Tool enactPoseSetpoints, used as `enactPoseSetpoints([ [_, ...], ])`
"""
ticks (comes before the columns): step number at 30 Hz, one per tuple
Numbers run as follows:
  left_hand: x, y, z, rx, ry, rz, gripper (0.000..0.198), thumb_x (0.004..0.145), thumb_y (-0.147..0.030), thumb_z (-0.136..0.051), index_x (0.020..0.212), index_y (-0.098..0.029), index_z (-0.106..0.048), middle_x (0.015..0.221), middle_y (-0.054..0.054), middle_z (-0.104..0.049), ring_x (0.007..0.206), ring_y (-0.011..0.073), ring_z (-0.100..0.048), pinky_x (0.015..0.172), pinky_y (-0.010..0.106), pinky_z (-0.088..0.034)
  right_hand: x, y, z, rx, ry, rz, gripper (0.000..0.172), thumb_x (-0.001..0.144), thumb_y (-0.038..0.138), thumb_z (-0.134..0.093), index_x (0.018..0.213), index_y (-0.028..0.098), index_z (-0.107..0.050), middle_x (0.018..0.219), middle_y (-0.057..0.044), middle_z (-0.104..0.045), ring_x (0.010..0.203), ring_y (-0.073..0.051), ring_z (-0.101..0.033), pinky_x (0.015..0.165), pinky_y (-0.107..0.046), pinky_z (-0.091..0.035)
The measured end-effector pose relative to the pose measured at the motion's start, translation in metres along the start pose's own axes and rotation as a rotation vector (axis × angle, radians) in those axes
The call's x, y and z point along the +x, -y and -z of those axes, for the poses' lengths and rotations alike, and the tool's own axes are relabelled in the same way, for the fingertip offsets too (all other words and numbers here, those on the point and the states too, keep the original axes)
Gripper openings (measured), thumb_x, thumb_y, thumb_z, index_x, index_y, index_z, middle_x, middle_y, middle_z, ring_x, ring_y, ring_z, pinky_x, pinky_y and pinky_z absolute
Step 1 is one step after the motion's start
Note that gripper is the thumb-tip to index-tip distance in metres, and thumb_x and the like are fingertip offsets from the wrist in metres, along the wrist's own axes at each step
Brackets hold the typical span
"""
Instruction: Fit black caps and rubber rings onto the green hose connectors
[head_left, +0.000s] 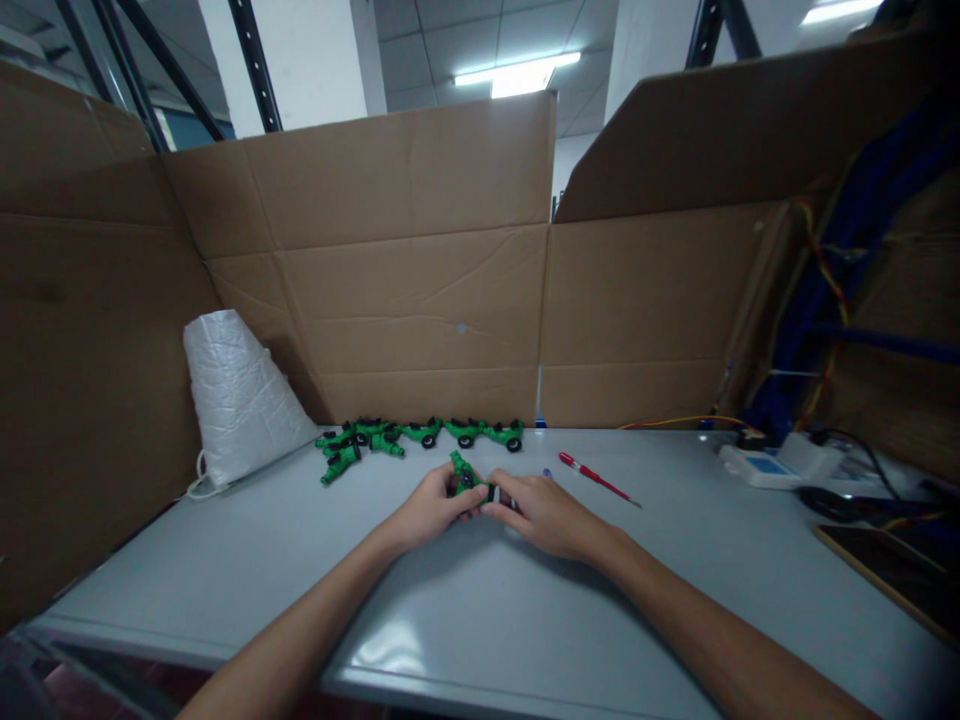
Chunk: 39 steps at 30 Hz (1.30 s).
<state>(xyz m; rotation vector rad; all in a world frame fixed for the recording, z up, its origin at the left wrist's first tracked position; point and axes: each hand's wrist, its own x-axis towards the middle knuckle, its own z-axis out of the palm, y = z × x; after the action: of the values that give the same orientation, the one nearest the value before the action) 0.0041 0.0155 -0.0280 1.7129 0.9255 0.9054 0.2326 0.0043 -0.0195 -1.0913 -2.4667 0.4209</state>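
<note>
Near the middle of the grey table (300, 590), a green toy part with black pieces (463, 472) is held up off the surface. My left hand (435, 508) is closed on its left side, thumb on top. My right hand (536, 508) pinches its right end, where a black piece shows between the fingertips; the fingers partly hide it. Behind my hands, several green toys with black wheels (420, 433) lie in a row by the cardboard wall, a few of them lying nearer at the left. To the right of my right hand is a red screwdriver (596, 478).
A white padded bag (244, 400) stands at the back left. Cardboard walls (412, 290) surround the table's back and sides. At the right are a power strip (765, 466), cables, a blue frame and a dark flat panel (892, 575).
</note>
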Motion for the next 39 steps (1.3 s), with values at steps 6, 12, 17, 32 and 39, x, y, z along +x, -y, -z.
enactPoseSetpoints([
  [6, 0.0003, 0.0006, -0.0003, -0.001, -0.002, 0.005, 0.051, 0.086, -0.059, -0.078, 0.1, -0.012, -0.068, 0.074, 0.003, -0.066, 0.064, 0.0138, -0.06, 0.06, 0.024, -0.044, 0.0002, -0.0025, -0.0014, -0.012, -0.011, 0.023, 0.024, 0.108, 0.044, -0.053, 0.113, 0.022, -0.059, 0.098, -0.008, -0.077, 0.091, -0.025, -0.071, 0.075, -0.028, -0.04],
  [12, 0.0002, -0.0004, -0.0004, -0.012, 0.003, 0.007, 0.051, 0.085, -0.06, -0.078, 0.1, -0.012, -0.068, 0.075, 0.003, -0.067, 0.064, 0.0136, -0.06, 0.06, 0.024, -0.044, 0.0005, -0.0027, -0.0014, -0.006, 0.003, 0.006, 0.022, 0.106, 0.042, -0.055, 0.114, 0.022, -0.06, 0.1, -0.008, -0.078, 0.092, -0.025, -0.071, 0.076, -0.029, -0.04],
  [17, 0.0002, -0.0011, -0.0003, 0.004, 0.0, 0.007, 0.054, 0.084, -0.062, -0.078, 0.101, -0.012, -0.068, 0.075, 0.003, -0.067, 0.064, 0.0144, -0.06, 0.059, 0.025, -0.043, 0.0002, -0.0038, -0.0025, -0.007, -0.004, 0.009, 0.022, 0.107, 0.043, -0.055, 0.113, 0.022, -0.059, 0.099, -0.007, -0.077, 0.091, -0.024, -0.071, 0.075, -0.028, -0.039],
  [32, 0.0006, 0.001, -0.0003, 0.002, -0.001, 0.01, 0.052, 0.086, -0.06, -0.077, 0.101, -0.011, -0.067, 0.075, 0.003, -0.067, 0.064, 0.014, -0.059, 0.059, 0.025, -0.043, 0.0003, -0.003, -0.002, -0.013, -0.006, 0.016, 0.021, 0.107, 0.042, -0.055, 0.111, 0.022, -0.059, 0.097, -0.007, -0.077, 0.089, -0.024, -0.071, 0.074, -0.028, -0.039],
  [39, 0.0002, -0.0022, -0.0004, 0.025, -0.004, 0.011, 0.053, 0.086, -0.06, -0.077, 0.102, -0.011, -0.067, 0.076, 0.004, -0.067, 0.065, 0.0145, -0.059, 0.061, 0.025, -0.044, 0.0008, -0.0047, -0.004, -0.016, -0.013, 0.023, 0.023, 0.108, 0.044, -0.054, 0.111, 0.022, -0.058, 0.098, -0.008, -0.078, 0.091, -0.024, -0.072, 0.074, -0.027, -0.039],
])
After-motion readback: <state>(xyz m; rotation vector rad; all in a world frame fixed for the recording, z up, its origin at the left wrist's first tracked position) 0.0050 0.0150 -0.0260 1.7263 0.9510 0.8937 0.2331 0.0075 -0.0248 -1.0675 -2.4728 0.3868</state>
